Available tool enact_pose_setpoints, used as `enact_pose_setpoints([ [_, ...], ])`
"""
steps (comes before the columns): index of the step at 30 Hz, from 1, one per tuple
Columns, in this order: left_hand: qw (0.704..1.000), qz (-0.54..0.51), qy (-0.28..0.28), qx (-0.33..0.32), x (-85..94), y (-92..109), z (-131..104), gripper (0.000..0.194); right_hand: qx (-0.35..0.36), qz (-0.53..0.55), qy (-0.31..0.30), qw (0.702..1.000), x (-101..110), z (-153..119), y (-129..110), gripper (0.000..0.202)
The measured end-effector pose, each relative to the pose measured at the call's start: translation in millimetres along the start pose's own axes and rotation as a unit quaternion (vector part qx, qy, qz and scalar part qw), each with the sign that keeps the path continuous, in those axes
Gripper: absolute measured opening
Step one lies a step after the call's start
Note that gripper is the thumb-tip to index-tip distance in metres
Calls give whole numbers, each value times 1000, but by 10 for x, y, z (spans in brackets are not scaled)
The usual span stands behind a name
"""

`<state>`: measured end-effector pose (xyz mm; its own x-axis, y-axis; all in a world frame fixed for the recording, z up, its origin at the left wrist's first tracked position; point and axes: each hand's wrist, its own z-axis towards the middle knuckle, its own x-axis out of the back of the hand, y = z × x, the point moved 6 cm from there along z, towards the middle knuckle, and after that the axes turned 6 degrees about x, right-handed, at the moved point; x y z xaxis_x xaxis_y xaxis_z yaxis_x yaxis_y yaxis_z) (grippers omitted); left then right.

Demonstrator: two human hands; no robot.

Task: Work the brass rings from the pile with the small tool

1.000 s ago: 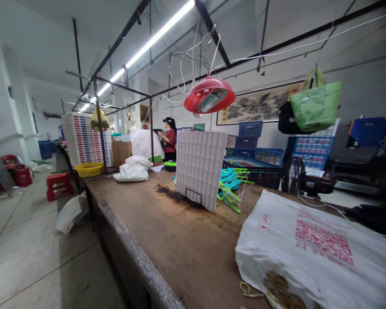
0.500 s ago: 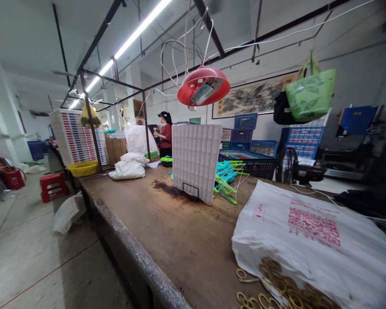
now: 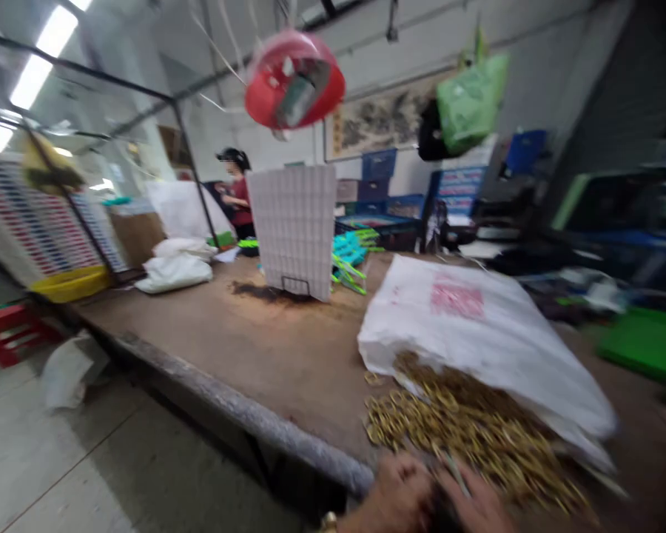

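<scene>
Both my hands are low in the head view, close together at the table's front edge, smeared by motion. My left hand (image 3: 395,490) is closed, its fingers curled against a small dark thing (image 3: 442,509) that I cannot make out. Beside it, my right hand (image 3: 480,505) is closed around a thin pale strip or tool (image 3: 456,472), too blurred to name. Just beyond the hands lies a heap of gold-coloured rings (image 3: 449,411). It spreads from the mouth of a white woven sack (image 3: 510,326) with a red printed square on it.
On the brown table (image 3: 244,333), a pale gridded panel (image 3: 291,229) stands in a wire holder, with green and turquoise hangers (image 3: 352,255) behind. A red lamp (image 3: 294,81) hangs overhead. A green tray (image 3: 649,340) lies right. A person (image 3: 238,192) is at the back.
The view has swung right and down. Both my hands have come into sight at the bottom, and far more of the ring heap shows, along with the green tray.
</scene>
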<state>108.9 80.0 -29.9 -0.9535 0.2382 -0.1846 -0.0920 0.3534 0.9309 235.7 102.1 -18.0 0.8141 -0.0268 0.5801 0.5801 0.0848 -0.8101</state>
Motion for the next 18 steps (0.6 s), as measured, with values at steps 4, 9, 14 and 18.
enact_pose_setpoints([
  [4, 1000, 7, 14, 17, -82, 14, -120, 27, 82, 54, -15, 995, 42, -79, -214, 32],
  [9, 999, -16, -8, 31, -112, 124, -190, 30, 95, -16, 19, 995, 121, -123, -254, 26],
  [14, 1000, -11, 3, 21, -118, 164, -224, 32, 142, -97, -4, 985, 129, -270, -282, 16],
  [18, 1000, 22, 19, 0, -120, 211, -210, 33, 190, -148, -43, 970, 80, -358, -348, 14],
])
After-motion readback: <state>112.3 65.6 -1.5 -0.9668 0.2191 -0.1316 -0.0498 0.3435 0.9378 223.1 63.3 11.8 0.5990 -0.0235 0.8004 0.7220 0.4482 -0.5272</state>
